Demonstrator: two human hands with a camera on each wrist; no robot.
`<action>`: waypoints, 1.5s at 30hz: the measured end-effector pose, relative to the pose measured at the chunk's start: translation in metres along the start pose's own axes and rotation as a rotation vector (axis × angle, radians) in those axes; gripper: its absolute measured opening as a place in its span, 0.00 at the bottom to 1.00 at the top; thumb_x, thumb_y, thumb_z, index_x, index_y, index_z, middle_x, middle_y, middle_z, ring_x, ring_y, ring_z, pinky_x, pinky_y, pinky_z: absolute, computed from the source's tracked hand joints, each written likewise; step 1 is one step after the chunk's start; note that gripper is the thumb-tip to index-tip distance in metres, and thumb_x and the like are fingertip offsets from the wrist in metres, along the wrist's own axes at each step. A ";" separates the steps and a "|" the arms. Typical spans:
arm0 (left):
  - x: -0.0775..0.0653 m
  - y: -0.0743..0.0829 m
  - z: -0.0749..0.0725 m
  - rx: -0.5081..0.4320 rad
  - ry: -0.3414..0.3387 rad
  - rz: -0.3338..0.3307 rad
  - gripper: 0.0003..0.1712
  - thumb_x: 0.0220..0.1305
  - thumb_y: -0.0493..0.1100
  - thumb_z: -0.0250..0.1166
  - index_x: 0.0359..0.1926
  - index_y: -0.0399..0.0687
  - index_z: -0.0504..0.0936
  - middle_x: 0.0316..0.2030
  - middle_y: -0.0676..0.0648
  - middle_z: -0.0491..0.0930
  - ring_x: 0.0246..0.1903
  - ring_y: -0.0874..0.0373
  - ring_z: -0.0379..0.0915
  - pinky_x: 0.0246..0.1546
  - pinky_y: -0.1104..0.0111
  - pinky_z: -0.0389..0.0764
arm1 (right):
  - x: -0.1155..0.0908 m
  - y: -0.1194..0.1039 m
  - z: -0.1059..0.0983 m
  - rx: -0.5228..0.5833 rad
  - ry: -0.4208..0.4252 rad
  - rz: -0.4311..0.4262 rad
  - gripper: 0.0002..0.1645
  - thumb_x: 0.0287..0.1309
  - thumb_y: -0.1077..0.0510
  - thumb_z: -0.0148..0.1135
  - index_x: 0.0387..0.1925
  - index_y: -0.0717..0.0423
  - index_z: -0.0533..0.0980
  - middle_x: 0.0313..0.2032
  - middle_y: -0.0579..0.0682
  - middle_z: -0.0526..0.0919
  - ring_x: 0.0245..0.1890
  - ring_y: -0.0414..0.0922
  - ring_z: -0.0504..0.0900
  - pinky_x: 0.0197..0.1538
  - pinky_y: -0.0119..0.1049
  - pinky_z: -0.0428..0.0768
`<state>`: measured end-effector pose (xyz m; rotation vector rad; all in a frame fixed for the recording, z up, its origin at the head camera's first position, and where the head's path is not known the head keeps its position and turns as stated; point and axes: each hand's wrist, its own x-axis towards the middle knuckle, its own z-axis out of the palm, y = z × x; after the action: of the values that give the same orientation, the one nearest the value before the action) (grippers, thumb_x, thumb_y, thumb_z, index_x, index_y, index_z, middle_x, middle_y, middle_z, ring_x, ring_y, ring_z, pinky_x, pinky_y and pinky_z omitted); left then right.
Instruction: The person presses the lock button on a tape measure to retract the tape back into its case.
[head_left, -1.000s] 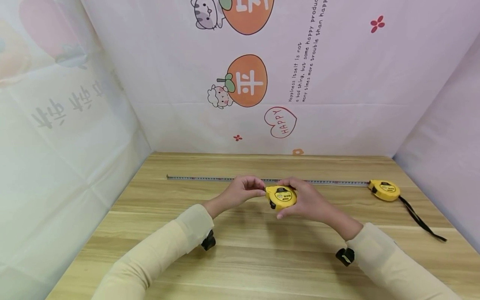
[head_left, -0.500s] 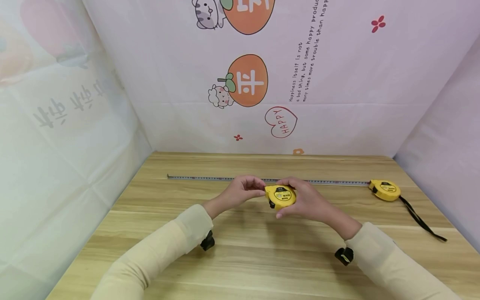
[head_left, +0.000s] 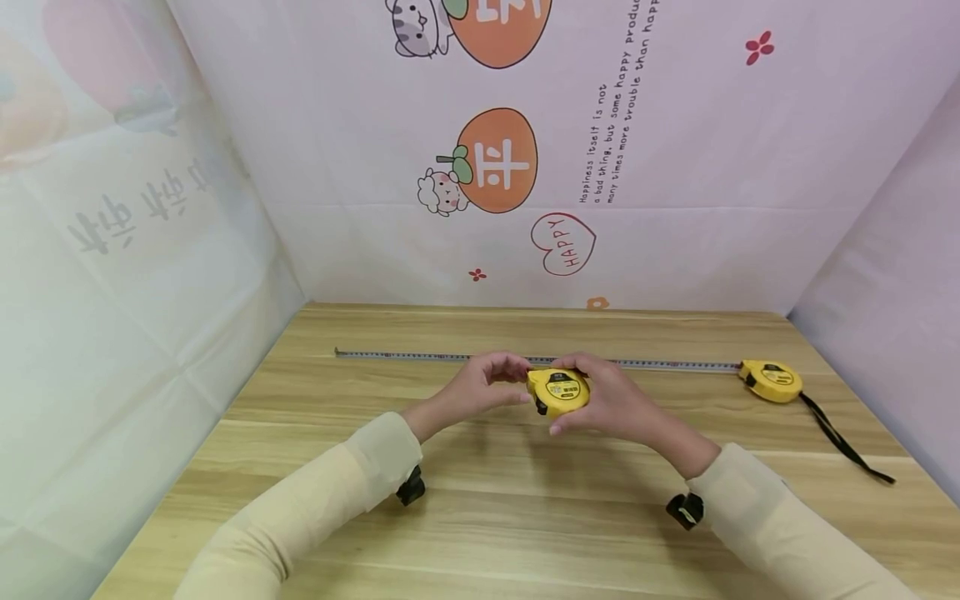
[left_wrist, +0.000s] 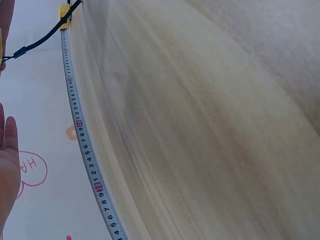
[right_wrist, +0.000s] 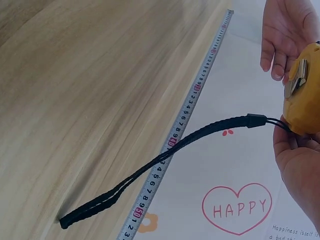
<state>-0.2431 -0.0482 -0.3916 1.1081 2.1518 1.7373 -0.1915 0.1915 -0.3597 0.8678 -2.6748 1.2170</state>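
Observation:
In the head view, my right hand grips a yellow tape measure above the table, thumb below and fingers over its top. Its black wrist strap hangs down in the right wrist view, and a metal belt clip shows on its back. My left hand is at the case's mouth, its thumb and fingers apart; in the right wrist view its fingers look relaxed and nearly straight. No blade shows drawn out of the held case.
A second yellow tape measure lies at the table's right, its black strap trailing forward. Its drawn-out blade runs left along the back of the wooden table, partly behind my hands. Printed cloth walls the back and sides.
My left thumb has dropped away from the fingers at the case's mouth. The held tape measure has shifted slightly left with my right hand. The one on the table has stayed put.

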 end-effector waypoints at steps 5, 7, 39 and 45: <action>-0.002 0.002 0.002 0.054 -0.016 0.001 0.28 0.53 0.38 0.75 0.55 0.40 0.77 0.47 0.49 0.79 0.51 0.45 0.73 0.57 0.48 0.70 | 0.000 0.000 0.002 0.002 0.008 -0.015 0.48 0.31 0.47 0.84 0.54 0.63 0.73 0.49 0.52 0.79 0.44 0.45 0.78 0.45 0.37 0.80; -0.002 0.002 0.003 0.077 -0.025 0.007 0.30 0.52 0.38 0.76 0.56 0.40 0.76 0.48 0.49 0.78 0.50 0.50 0.74 0.57 0.48 0.70 | 0.000 0.001 0.002 -0.004 0.014 -0.021 0.48 0.31 0.47 0.84 0.53 0.63 0.73 0.49 0.52 0.79 0.44 0.45 0.78 0.45 0.37 0.80; -0.005 -0.003 0.014 0.152 -0.007 0.037 0.31 0.47 0.40 0.79 0.53 0.43 0.77 0.48 0.53 0.78 0.48 0.61 0.72 0.56 0.50 0.71 | 0.001 0.003 0.015 -0.021 0.017 -0.033 0.47 0.30 0.53 0.86 0.54 0.63 0.73 0.49 0.52 0.78 0.43 0.45 0.77 0.43 0.36 0.80; -0.006 -0.004 0.014 0.174 0.016 0.063 0.30 0.47 0.40 0.79 0.52 0.44 0.77 0.48 0.53 0.78 0.47 0.60 0.72 0.56 0.51 0.72 | 0.002 0.001 0.016 -0.015 0.006 -0.014 0.50 0.31 0.47 0.84 0.56 0.64 0.72 0.50 0.52 0.78 0.44 0.45 0.78 0.44 0.36 0.80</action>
<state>-0.2329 -0.0410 -0.4018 1.2190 2.3389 1.6139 -0.1911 0.1800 -0.3710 0.8776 -2.6647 1.1938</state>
